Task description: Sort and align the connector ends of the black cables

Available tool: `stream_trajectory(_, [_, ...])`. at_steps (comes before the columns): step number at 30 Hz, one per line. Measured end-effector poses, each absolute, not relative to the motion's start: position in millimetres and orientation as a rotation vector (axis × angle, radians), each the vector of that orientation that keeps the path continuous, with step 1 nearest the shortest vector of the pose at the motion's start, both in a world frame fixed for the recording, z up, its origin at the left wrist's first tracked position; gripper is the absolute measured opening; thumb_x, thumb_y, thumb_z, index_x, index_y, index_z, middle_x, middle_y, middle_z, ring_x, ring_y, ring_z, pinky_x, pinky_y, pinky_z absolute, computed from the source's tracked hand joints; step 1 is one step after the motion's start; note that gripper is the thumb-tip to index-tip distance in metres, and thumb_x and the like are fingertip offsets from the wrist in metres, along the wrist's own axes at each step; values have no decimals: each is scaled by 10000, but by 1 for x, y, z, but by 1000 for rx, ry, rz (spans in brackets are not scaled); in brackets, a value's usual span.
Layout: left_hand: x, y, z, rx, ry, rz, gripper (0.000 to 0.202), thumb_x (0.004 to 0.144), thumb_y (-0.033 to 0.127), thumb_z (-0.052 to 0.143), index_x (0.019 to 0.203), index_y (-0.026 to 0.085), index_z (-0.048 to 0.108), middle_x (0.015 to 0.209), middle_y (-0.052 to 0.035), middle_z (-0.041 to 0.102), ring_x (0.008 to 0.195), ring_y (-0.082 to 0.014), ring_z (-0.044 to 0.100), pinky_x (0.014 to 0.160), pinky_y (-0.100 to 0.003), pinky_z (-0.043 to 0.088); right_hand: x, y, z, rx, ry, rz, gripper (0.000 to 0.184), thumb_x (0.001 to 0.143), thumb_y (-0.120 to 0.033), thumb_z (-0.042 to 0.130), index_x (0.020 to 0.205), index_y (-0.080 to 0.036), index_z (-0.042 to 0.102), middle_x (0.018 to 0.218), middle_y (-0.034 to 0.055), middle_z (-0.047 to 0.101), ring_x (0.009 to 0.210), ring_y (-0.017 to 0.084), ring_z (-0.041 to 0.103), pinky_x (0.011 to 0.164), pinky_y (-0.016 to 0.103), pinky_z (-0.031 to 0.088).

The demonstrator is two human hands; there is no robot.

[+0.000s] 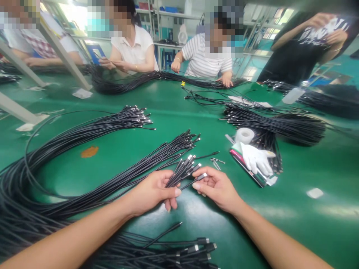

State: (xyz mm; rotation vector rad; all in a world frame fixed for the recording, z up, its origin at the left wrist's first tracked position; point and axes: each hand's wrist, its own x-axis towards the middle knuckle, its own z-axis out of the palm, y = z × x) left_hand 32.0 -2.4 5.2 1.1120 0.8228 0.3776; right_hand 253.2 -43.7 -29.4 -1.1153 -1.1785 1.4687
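Note:
My left hand [155,190] is closed around a small bunch of black cables [183,168] with silver-tipped plugs that fan out up and to the right. My right hand [215,186] pinches the plug end of one cable [200,177] from that bunch between thumb and fingers. Both hands hover just above the green table [308,224]. The bunch runs back into a long looped bundle of black cables [84,179] lying to my left. More plug ends [196,248] lie at the near edge under my arms.
A white glove [256,158], a tape roll [244,135] and metal tweezers [217,161] lie right of my hands. Further cable bundles [275,123] cover the far table. Several other people sit or stand along the far side handling cables.

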Motion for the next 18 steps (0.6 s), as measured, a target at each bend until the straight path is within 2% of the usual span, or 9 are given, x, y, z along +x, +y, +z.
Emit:
stream_trajectory(6, [32, -2, 6, 1145, 845, 362, 328, 754, 323, 793, 859, 144, 538, 668, 13, 636, 553, -120, 634, 531, -219, 516, 253, -44, -27, -1106, -1228, 1451, 266, 775, -344, 801, 946, -187, 670, 672, -17, 606, 567, 104, 532, 537, 236, 429])
stream_trajectory(8, [32, -2, 8, 1173, 840, 383, 296, 768, 318, 783, 855, 137, 566, 720, 3, 642, 618, -116, 629, 598, -232, 526, 253, -44, -25, -1075, -1299, 1385, 213, 811, -363, 768, 850, -187, 655, 718, 5, 613, 614, 120, 539, 564, 255, 437])
stream_trajectory(12, [32, -1, 10, 1230, 841, 392, 241, 811, 327, 744, 875, 128, 625, 772, -15, 668, 711, -123, 616, 690, -242, 507, 253, -44, -24, -1042, -1371, 1283, 307, 851, -409, 721, 689, -194, 574, 771, 29, 614, 703, 148, 549, 648, 292, 459])
stream_trajectory(14, [31, -1, 11, 1242, 860, 377, 242, 817, 333, 734, 890, 121, 641, 776, -28, 687, 723, -132, 620, 705, -247, 497, 253, -43, -26, -1053, -1303, 1329, 310, 838, -428, 733, 719, -200, 562, 717, 4, 592, 667, 139, 545, 632, 286, 461])
stream_trajectory(18, [31, -2, 12, 1242, 876, 358, 228, 796, 313, 745, 868, 115, 657, 776, -30, 689, 721, -130, 608, 682, -234, 475, 252, -40, -32, -1028, -1165, 1408, 320, 792, -417, 787, 902, -206, 572, 703, -22, 597, 627, 128, 580, 573, 259, 470])
